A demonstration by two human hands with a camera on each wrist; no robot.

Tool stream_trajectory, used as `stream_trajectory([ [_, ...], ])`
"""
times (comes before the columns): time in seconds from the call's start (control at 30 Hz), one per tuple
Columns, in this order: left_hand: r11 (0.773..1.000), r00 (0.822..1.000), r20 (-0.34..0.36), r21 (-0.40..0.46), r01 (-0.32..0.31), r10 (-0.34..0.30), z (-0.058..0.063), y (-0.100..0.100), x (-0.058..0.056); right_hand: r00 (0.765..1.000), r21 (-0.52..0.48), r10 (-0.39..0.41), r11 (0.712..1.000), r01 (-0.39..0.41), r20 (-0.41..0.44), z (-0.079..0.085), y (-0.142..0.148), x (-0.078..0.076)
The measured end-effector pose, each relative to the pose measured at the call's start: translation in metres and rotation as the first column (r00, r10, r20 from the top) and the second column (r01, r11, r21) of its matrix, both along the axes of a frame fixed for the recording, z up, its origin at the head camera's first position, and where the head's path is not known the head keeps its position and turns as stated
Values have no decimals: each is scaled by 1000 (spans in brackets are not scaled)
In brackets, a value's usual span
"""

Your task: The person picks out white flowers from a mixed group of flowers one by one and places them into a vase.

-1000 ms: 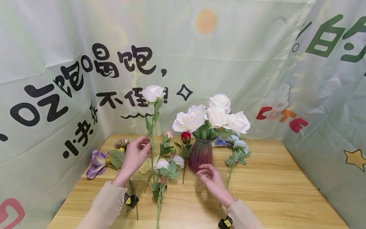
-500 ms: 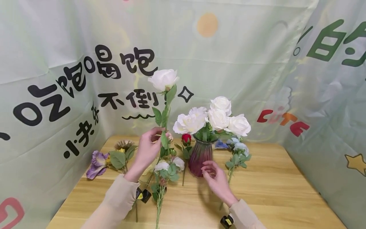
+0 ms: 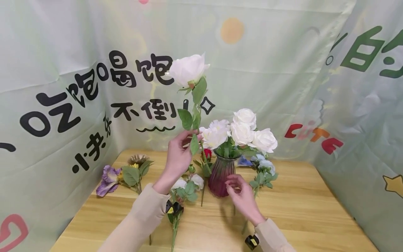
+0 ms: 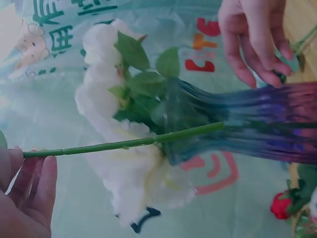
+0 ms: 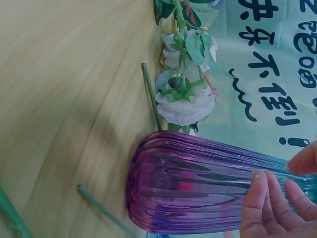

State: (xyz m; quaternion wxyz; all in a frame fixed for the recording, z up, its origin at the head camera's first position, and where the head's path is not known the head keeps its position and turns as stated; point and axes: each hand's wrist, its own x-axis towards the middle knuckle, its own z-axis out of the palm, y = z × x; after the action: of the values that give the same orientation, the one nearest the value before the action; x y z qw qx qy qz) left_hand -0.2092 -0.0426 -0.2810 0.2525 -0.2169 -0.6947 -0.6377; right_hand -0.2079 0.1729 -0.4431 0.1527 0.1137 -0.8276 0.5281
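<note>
My left hand [image 3: 179, 152] pinches the green stem of a white rose [image 3: 188, 69], whose bloom stands high above the table. In the left wrist view the bare lower stem [image 4: 124, 144] crosses in front of the vase's mouth. The ribbed glass vase [image 3: 220, 176], purple below and grey-green above, stands upright and holds several white flowers [image 3: 244, 133]. My right hand [image 3: 244, 197] hovers by the vase's lower right side, fingers loosely bent around nothing. In the right wrist view its fingertips [image 5: 258, 186] overlap the glass; whether they touch it, I cannot tell.
On the wooden table [image 3: 296, 210], a purple flower [image 3: 108, 180] and a sunflower [image 3: 136, 161] lie left. Small white roses [image 3: 189, 185] and a red rose [image 3: 207, 154] lie near the vase, blue flowers [image 3: 266, 166] to its right. Printed cloth [image 3: 267, 42] surrounds the table.
My left hand has moved right and up with the white rose, bringing it nearer the vase. The right hand has shifted slightly right. The vase and its flowers stay put.
</note>
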Motion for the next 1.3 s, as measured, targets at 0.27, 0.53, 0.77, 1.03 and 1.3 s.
stream_trajectory([
  [0.27, 999, 979, -205, 45, -4, 13, 5, 19, -20, 1000, -23, 0, 1000, 0, -11, 4, 3, -2],
  [0.53, 999, 972, -232, 40, -24, 33, 11, 35, -23, 999, -44, -6, 999, 5, -32, 4, 4, -1],
  [0.77, 993, 952, -302, -78, -83, 55, -6, 47, -25, 999, -47, -23, 999, 22, -26, 6, 4, 2],
  [1.03, 968, 947, -316, -215, -133, 60, -22, 54, -30, 1000, -44, -2, 999, 3, 17, 34, -5, 20],
  [1.3, 941, 975, -204, -302, -154, 93, -34, 53, -34, 1000, -41, -6, 999, 6, -6, 11, 1, 6],
])
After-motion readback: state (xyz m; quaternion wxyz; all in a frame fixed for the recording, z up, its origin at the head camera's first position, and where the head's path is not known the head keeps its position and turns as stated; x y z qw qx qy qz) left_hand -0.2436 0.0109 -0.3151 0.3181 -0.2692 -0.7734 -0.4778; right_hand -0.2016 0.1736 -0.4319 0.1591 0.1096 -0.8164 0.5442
